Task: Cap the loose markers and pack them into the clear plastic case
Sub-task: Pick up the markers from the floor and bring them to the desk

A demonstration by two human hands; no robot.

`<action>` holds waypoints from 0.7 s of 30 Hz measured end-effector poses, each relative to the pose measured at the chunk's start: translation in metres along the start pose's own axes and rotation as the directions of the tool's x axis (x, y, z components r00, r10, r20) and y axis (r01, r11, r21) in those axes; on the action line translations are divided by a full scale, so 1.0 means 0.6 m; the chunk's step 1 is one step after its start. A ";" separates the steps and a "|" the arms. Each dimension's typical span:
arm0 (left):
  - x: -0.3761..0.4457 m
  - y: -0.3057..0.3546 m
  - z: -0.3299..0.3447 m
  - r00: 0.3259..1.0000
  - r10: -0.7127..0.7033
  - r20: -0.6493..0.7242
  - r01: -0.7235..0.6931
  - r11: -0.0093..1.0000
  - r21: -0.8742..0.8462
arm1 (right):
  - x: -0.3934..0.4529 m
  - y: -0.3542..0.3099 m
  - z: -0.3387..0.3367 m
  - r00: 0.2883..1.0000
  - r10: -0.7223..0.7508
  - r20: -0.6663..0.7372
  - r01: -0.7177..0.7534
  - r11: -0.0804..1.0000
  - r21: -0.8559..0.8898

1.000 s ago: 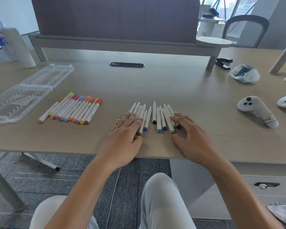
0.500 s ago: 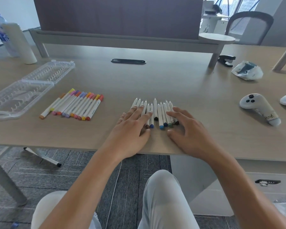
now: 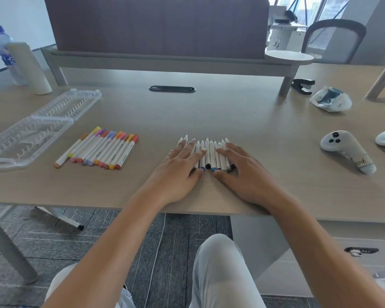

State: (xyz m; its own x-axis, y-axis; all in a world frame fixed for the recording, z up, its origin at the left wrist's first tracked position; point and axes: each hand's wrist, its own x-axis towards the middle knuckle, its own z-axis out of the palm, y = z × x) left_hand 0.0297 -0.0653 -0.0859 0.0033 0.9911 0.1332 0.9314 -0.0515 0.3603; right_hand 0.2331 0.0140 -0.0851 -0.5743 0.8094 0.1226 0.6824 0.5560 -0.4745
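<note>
A tight row of several white markers (image 3: 210, 153) lies at the table's front middle, pale tips pointing away, coloured ends toward me. My left hand (image 3: 180, 170) lies flat with straight fingers over the row's left part. My right hand (image 3: 240, 172) lies flat over its right part, and the two thumbs touch the near ends. A second row of markers with warm-coloured caps (image 3: 100, 148) lies to the left. The clear plastic case (image 3: 31, 127) stands open at the far left, nothing in it.
Two white game controllers (image 3: 347, 151) lie at the right. A crumpled plastic bag (image 3: 330, 100) and a black stapler (image 3: 302, 85) sit behind them. A water bottle (image 3: 2, 50) and a white paper roll (image 3: 29, 67) stand at the back left. A divider shelf (image 3: 169, 61) crosses the back.
Both hands have slid inward and forward over the white markers, pressing the spread-out fan into one tight, even row.
</note>
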 end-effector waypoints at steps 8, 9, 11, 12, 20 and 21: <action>0.001 -0.001 0.011 0.998 0.049 -0.031 -0.047 0.998 0.047 | -0.018 -0.002 0.010 0.997 -0.028 -0.066 0.024 0.998 -0.059; 0.000 -0.002 0.012 0.998 0.053 -0.041 -0.052 0.998 0.033 | -0.022 -0.004 0.010 0.997 -0.030 -0.071 0.025 0.997 -0.068; -0.003 -0.001 0.014 0.996 0.056 -0.066 -0.056 0.998 0.009 | -0.029 -0.008 0.011 0.997 -0.012 -0.079 0.006 0.997 -0.075; -0.006 0.001 0.014 0.996 0.051 -0.074 -0.050 0.999 0.006 | -0.032 -0.010 0.011 0.996 0.002 -0.084 -0.009 0.997 -0.075; -0.040 0.022 0.006 1.000 -0.017 -0.018 0.018 0.998 0.066 | -0.068 -0.028 0.013 0.997 0.025 -0.069 -0.035 0.989 -0.142; -0.041 0.025 0.005 1.000 -0.020 -0.002 0.020 0.996 0.086 | -0.069 -0.030 0.012 0.998 0.032 -0.062 -0.041 0.988 -0.148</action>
State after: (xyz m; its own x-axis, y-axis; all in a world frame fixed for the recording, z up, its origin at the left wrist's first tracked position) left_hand 0.0445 -0.0900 -0.0867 -0.0163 0.9917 0.1274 0.9592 -0.0205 0.2820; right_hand 0.2413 -0.0310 -0.0877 -0.5229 0.8371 0.1608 0.7649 0.5440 -0.3450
